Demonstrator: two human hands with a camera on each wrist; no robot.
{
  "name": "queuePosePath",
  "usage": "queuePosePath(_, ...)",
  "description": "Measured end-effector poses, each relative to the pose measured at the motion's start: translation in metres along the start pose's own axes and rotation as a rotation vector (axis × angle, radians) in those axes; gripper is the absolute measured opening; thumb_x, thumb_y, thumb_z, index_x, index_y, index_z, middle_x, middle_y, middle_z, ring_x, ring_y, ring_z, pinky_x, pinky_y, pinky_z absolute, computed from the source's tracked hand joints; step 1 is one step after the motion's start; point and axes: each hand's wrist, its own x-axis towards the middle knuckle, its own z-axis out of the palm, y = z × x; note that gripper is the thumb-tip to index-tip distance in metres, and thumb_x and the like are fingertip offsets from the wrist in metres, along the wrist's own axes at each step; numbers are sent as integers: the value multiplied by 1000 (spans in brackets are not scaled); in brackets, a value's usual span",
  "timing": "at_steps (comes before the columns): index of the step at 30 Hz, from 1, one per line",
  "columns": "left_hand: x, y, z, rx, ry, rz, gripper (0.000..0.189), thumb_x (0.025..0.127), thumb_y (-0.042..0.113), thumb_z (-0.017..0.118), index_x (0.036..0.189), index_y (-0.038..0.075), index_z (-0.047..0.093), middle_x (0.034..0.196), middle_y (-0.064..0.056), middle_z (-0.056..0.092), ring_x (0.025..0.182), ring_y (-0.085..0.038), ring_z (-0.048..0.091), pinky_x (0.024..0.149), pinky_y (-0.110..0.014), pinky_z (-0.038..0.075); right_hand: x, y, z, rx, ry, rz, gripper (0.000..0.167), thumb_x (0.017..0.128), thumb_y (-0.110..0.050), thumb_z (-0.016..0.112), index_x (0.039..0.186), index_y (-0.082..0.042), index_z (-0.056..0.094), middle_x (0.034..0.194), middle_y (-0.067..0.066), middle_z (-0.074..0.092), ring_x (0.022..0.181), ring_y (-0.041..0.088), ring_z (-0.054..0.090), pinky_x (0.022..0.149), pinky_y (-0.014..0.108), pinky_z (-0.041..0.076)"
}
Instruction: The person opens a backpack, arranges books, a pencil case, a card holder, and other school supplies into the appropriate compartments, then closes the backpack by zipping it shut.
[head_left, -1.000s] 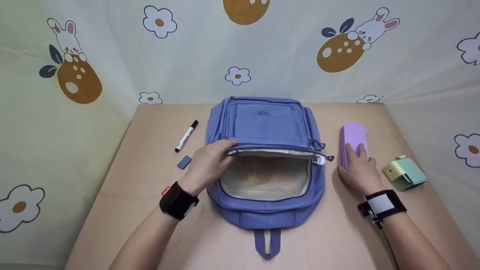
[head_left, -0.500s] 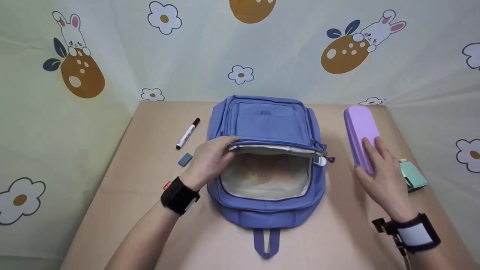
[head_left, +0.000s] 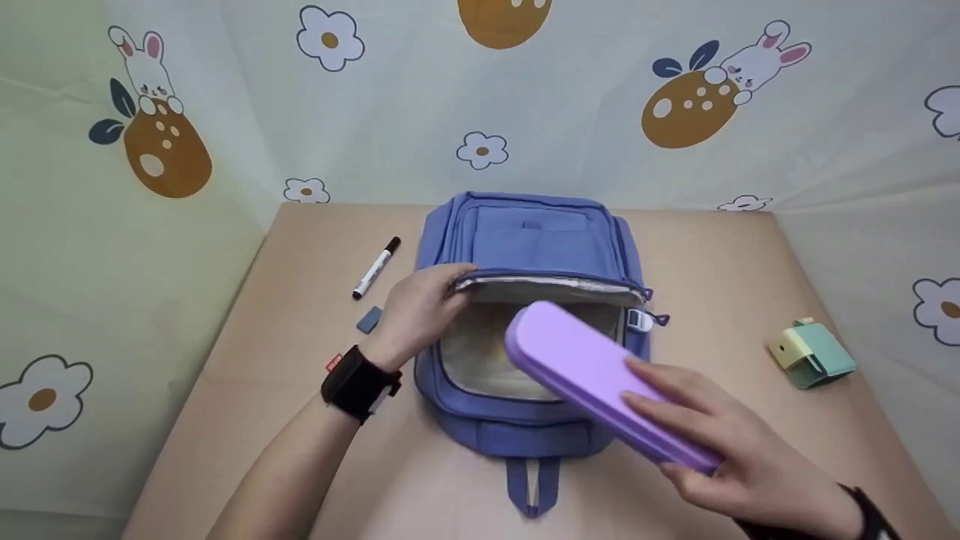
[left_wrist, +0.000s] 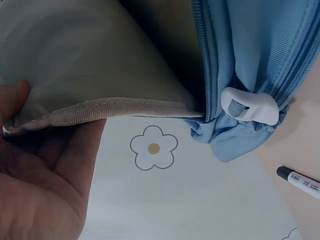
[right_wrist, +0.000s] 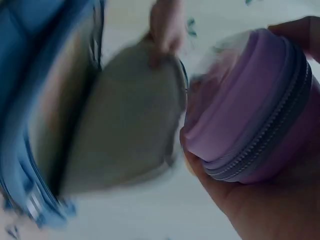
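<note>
A blue backpack point(head_left: 536, 244) lies on the table with its main compartment unzipped and its pale lining showing. My left hand point(head_left: 424, 311) pinches the edge of the raised flap; in the left wrist view the thumb is inside the flap point(left_wrist: 100, 65) and the fingers are beneath it. In my right hand point(head_left: 739, 442) is a purple zippered pencil case point(head_left: 592, 375), gripped near one end. Its far end hangs over the backpack's opening, tilted up to the left. The right wrist view, partly blurred, shows the case's zipper point(right_wrist: 260, 135) closed.
Left of the backpack lie a black-and-white marker point(head_left: 376, 268) and a small blue-grey eraser point(head_left: 369, 320). A green and yellow box-like object point(head_left: 814, 352) sits on the table's right side. Printed fabric point(head_left: 570, 97) hangs behind and beside the table.
My right hand has lifted the pencil case off the table at the right and carried it left, over the backpack's opening. The left hand still holds the flap, now slightly higher.
</note>
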Motion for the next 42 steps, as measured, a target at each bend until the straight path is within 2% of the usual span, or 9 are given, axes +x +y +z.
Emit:
queuePosePath(3,4,2,-2,-6,21,-7,27,97,12,68,123,9,73,120,-8,73,110,-25,69,94,-42,54,8,11,25,-32,-102,79,78,74,-11,78,148,-10,54,157,16,43,136,29,47,111,27,37)
queuePosePath(7,8,6,-3,-3,44,4,28,97,12,68,125,7,72,122,-10,72,112,-27,69,95,-42,54,20,32,51,-69,-152,300,75,81,-14,76,152,-20,51,161,7,40,138,31,46,104,46,47)
queuePosePath(12,12,10,-7,-4,79,16,27,99,13,67,125,7,72,122,-9,72,112,-26,69,95,-40,54,42,53,71,-136,-152,440,67,85,-19,72,149,-10,54,156,19,43,135,42,47,103,58,44)
queuePosePath(17,14,15,-8,-7,102,42,27,100,14,66,126,8,72,122,-8,72,113,-24,68,96,-40,54,70,67,91,-226,-124,407,63,86,-19,72,144,-2,56,150,25,48,137,43,46,110,59,37)
queuePosePath(20,15,16,-8,-1,110,60,28,99,14,67,126,8,71,123,-8,72,113,-25,68,97,-40,54,89,68,107,-268,-142,386,63,89,-27,76,143,-2,56,144,23,54,133,40,49,110,59,37)
queuePosePath(26,14,17,-5,0,104,64,28,97,10,69,125,6,72,123,-9,72,114,-27,68,98,-40,53,114,61,139,-284,-231,431,82,86,-45,80,147,1,50,147,25,49,129,45,49,108,60,37)
queuePosePath(33,11,18,-5,-25,63,51,29,96,10,68,125,8,72,123,-8,72,114,-26,68,98,-40,53,117,59,147,-219,-327,417,86,86,-31,76,153,6,38,157,30,34,142,45,36,116,56,32)
queuePosePath(38,8,16,-4,-33,56,52,27,98,12,68,124,8,72,123,-9,72,114,-26,68,98,-41,53,114,60,152,-266,-286,350,84,92,-42,75,152,5,40,153,26,42,134,39,49,110,49,43)
queuePosePath(42,8,15,-3,-33,49,40,27,98,13,68,124,10,72,122,-8,72,113,-25,68,97,-40,53,113,59,148,-247,-324,384,86,93,-49,71,155,0,37,157,24,38,139,34,45,111,45,43)
